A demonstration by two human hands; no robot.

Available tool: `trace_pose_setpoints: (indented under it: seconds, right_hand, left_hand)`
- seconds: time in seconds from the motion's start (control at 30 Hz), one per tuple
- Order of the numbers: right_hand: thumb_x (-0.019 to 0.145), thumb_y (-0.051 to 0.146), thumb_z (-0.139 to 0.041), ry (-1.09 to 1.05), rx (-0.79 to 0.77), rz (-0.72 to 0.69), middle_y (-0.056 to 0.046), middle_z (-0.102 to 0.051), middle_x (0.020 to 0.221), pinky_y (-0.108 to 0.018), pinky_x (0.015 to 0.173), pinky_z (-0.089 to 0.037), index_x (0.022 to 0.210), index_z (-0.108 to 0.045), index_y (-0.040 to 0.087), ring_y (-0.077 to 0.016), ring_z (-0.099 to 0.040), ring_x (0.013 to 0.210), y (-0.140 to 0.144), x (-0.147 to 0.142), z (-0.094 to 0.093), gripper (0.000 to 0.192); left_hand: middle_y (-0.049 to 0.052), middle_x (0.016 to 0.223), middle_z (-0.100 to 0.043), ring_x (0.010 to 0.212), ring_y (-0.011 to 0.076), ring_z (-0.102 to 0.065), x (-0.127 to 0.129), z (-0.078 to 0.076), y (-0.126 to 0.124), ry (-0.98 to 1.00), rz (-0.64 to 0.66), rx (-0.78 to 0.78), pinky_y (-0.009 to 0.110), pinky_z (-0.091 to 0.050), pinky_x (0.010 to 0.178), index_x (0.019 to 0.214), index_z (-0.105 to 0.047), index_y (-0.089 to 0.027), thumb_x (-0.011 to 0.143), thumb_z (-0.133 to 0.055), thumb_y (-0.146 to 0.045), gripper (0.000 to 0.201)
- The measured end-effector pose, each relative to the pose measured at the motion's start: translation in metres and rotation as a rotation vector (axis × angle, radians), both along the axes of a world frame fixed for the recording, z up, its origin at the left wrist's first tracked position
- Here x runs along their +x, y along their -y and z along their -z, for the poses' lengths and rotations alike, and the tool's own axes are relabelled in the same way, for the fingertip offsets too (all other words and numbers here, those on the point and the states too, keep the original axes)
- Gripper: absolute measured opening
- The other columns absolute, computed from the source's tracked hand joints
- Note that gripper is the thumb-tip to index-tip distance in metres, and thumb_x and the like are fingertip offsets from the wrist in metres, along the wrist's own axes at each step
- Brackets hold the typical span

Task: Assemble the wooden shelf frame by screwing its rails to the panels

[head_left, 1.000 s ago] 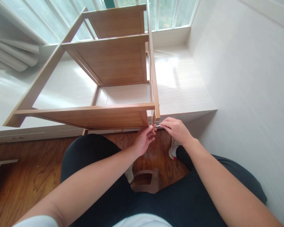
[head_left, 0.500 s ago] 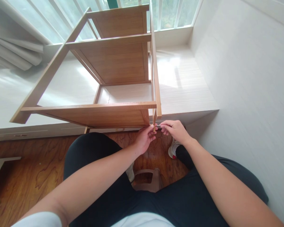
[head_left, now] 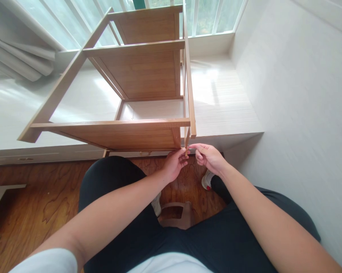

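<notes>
Both forearms reach forward from the lap, elbows low, wrists meeting at the near right corner of the wooden shelf rack (head_left: pixel 137 76). The rack lies tipped on its side across the pale window ledge (head_left: pixel 225 102), its near end overhanging the floor.

Left hand (head_left: pixel 173 165): palm turned inward, fingers curled, thumb and fingertips pinching the end of the thin wooden leg (head_left: pixel 186 149) that hangs below the rack's corner post. Grip closed on the leg.

Right hand (head_left: pixel 209 157): wrist cocked slightly up, thumb and forefinger pressed together and aimed at the same leg end, other fingers folded under. Something small seems pinched between them, but it is too small to make out; the fingertips sit just beside the leg, touching or nearly so.

Below the hands: dark trousers (head_left: pixel 193 235), a brown plastic stool (head_left: pixel 176 215) between the knees, a white shoe (head_left: pixel 207 181) on the wood-grain floor (head_left: pixel 31 204). Curtain (head_left: pixel 23 57) bunched at upper left.

No brand marks, labels or readable writing on the rack or anything else
</notes>
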State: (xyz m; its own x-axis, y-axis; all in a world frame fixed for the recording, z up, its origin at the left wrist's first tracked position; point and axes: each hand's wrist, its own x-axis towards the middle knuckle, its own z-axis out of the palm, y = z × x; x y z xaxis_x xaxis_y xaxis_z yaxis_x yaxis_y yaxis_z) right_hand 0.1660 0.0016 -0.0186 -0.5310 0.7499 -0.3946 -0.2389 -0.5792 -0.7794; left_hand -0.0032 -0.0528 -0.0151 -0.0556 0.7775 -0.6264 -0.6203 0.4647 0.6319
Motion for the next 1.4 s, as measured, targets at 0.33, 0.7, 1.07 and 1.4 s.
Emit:
trace_pose_setpoints:
  seconds: [0.33,0.7,1.07,1.4]
  right_hand:
    - [0.064,0.013,-0.071,-0.138,-0.082,-0.161,-0.002,-0.071,0.091,-0.025,0.055,-0.042,0.117,-0.073,0.015,-0.0083,-0.05,0.058,-0.003,0.011,-0.004,0.053]
    - [0.078,0.019,-0.073,-0.14,-0.002,-0.11,-0.001,-0.074,0.087,-0.026,0.055,-0.036,0.103,-0.059,0.021,-0.0102,-0.051,0.055,-0.001,0.008,0.003,0.029]
    - [0.074,0.021,-0.07,-0.221,-0.026,-0.129,-0.012,-0.08,0.109,-0.032,0.063,-0.044,0.114,-0.065,0.018,-0.0155,-0.058,0.064,-0.001,0.013,0.007,0.04]
    - [0.084,0.035,-0.079,-0.059,0.002,-0.118,-0.01,-0.08,0.1,-0.029,0.059,-0.041,0.114,-0.069,0.019,-0.0139,-0.053,0.064,0.002,0.01,-0.004,0.036]
  left_hand:
    - [0.005,0.087,-0.075,0.08,0.0148,-0.065,-0.002,0.004,-0.001,0.009,0.022,0.064,0.026,-0.044,0.068,0.087,-0.077,-0.017,0.066,-0.093,-0.04,0.035]
    - [0.004,0.085,-0.074,0.081,0.0143,-0.063,-0.002,0.006,0.0,0.008,0.041,0.082,0.025,-0.043,0.068,0.094,-0.082,-0.017,0.066,-0.091,-0.04,0.037]
    - [0.003,0.08,-0.071,0.08,0.0144,-0.063,-0.003,0.008,-0.001,0.005,0.044,0.094,0.026,-0.043,0.07,0.095,-0.082,-0.017,0.065,-0.091,-0.041,0.04]
    - [0.004,0.081,-0.072,0.079,0.0144,-0.063,-0.002,0.007,0.0,0.001,0.043,0.094,0.025,-0.043,0.068,0.088,-0.079,-0.018,0.066,-0.091,-0.042,0.034]
